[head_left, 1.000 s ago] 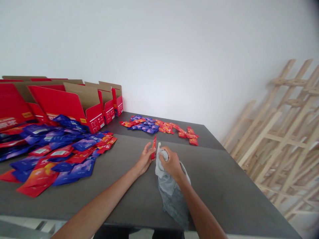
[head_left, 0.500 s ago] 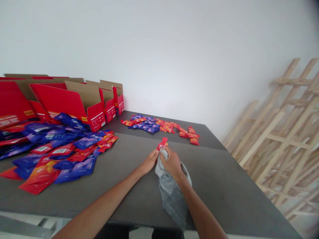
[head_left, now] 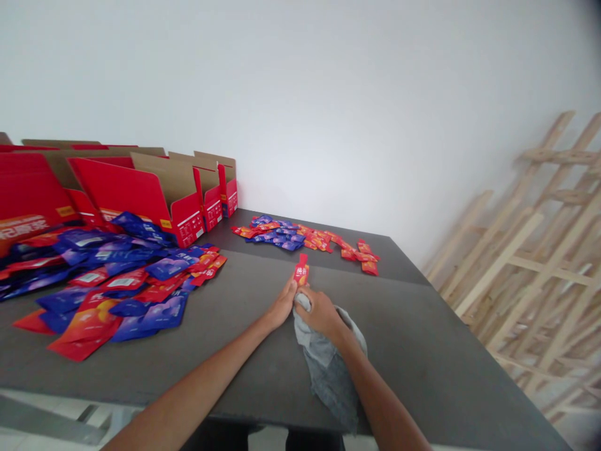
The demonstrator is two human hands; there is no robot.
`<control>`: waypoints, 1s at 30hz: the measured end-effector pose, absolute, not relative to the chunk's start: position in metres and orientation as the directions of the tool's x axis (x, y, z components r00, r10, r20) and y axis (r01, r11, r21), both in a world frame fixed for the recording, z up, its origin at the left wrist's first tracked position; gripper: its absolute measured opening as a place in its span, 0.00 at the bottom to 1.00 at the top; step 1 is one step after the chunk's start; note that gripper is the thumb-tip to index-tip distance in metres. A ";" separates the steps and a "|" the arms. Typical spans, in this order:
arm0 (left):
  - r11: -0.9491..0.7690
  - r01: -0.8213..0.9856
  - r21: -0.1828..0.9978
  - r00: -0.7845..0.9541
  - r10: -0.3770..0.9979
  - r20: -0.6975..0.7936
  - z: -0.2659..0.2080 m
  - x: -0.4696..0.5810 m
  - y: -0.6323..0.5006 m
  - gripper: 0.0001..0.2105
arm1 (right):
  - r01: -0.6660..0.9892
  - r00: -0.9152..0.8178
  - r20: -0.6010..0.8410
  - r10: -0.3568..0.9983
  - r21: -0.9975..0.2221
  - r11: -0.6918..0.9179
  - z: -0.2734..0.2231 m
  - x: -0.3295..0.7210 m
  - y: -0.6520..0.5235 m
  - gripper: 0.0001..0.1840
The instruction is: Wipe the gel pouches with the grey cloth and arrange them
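Observation:
My left hand (head_left: 283,303) is closed on a small red and orange pouch (head_left: 301,272), which stands up above the fingers with its narrow end pointing away from me. A grey cloth (head_left: 323,354) is bunched in my right hand (head_left: 320,311) and hangs down toward the table's front edge. The right hand's fingers press the cloth against the lower part of the pouch, so that part is hidden. Both hands are close together over the middle of the grey table (head_left: 244,369).
A heap of red and blue pouches (head_left: 117,282) lies at the left. Behind it stand open red cardboard boxes (head_left: 136,188). More pouches (head_left: 282,235) are spread near the wall, with a few red ones (head_left: 364,255) further right. Wooden frames (head_left: 530,263) lean beyond the table's right edge.
My right hand and the cloth have slid down the pouch, leaving more of its front showing. The pouch is now more upright. The view has shifted slightly to the left.

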State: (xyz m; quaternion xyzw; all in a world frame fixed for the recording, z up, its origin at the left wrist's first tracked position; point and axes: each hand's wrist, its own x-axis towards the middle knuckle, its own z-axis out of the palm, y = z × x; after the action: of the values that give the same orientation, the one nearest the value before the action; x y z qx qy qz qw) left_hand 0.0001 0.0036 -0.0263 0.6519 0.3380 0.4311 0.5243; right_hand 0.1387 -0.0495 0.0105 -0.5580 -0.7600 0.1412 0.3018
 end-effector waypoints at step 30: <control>-0.394 0.057 0.917 0.536 0.787 0.305 -0.014 -0.003 -0.005 0.33 | 0.743 -0.121 0.346 0.930 -0.590 0.316 0.011 0.147 -0.046 0.11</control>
State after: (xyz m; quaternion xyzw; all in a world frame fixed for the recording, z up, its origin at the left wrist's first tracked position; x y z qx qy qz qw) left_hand -0.0032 -0.0053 -0.0143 0.7394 0.2856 0.3880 0.4704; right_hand 0.1472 -0.0457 0.0110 -0.5685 -0.7358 0.1375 0.3413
